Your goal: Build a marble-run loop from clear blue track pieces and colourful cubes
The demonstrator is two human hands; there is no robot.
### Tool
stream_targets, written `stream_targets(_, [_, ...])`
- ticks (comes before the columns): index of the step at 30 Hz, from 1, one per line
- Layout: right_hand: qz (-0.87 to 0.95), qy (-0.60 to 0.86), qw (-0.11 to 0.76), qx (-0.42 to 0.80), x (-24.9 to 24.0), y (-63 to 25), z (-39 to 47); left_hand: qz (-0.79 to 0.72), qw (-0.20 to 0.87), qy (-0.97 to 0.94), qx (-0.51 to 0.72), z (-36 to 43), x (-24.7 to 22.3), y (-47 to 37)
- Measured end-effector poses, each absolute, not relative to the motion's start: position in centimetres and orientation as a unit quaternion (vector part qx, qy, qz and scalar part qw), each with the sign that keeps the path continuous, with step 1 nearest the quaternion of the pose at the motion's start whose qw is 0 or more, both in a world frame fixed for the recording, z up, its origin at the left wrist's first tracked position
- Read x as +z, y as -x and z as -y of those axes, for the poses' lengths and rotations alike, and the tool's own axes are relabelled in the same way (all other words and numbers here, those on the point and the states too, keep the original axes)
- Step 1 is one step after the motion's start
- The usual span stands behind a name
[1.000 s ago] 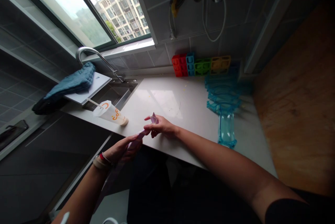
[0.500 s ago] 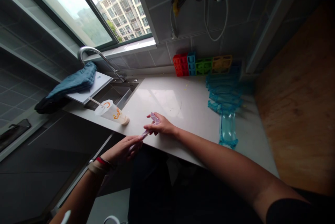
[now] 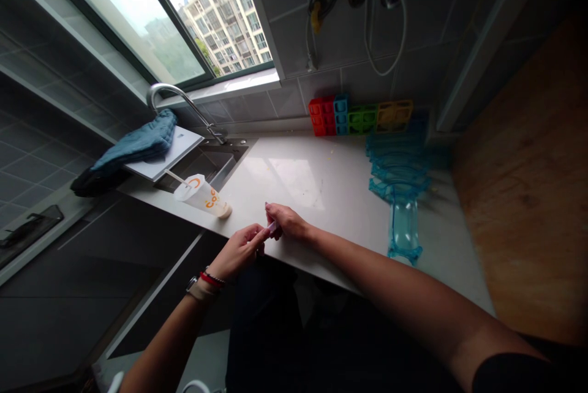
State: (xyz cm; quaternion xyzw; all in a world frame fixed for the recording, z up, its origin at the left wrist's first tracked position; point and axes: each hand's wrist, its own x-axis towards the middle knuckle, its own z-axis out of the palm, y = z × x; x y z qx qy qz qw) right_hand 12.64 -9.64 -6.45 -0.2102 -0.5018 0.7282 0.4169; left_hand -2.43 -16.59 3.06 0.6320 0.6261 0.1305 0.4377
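My left hand [image 3: 242, 248] and my right hand [image 3: 288, 221] meet over the front edge of the counter. Between them is a lavender snake puzzle [image 3: 272, 227] with pale lines, mostly hidden by the fingers. The left fingers pinch its near end. Curled around the other part, my right hand rests close to the counter surface. A plastic drink cup [image 3: 202, 196] with orange lettering and a straw stands just left of the hands.
The white counter [image 3: 316, 197] carries blue clear plastic pieces [image 3: 404, 221] at right and coloured block-like trays [image 3: 361, 117] along the wall. At left are a sink [image 3: 220, 166], a faucet [image 3: 184, 99], and a blue cloth [image 3: 138, 142] on a white board [image 3: 179, 151].
My left hand has moved right and up, closer to my right hand. Less of the snake puzzle shows now, with my right fingers closed further over it. The view has shifted slightly.
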Motion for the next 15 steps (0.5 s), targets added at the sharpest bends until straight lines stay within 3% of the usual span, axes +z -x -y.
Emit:
stream_targets(3, [0.502, 0.212, 0.42, 0.726, -6.8, -12.6, 9.3, -0.626, 0.436, -0.627, 0.158, 16.3, 2.4, 1.3])
stream_targets(9, [0.496, 0.217, 0.416, 0.73, -7.5, -12.3, 9.0, -0.607, 0.544, -0.546, 0.195, 16.4, 1.7, 0.8])
stream_targets(15, [0.47, 0.231, 0.43, 0.735, -7.0, -12.6, 9.3, -0.612, 0.531, -0.555, 0.189, 15.6, 1.5, 0.4])
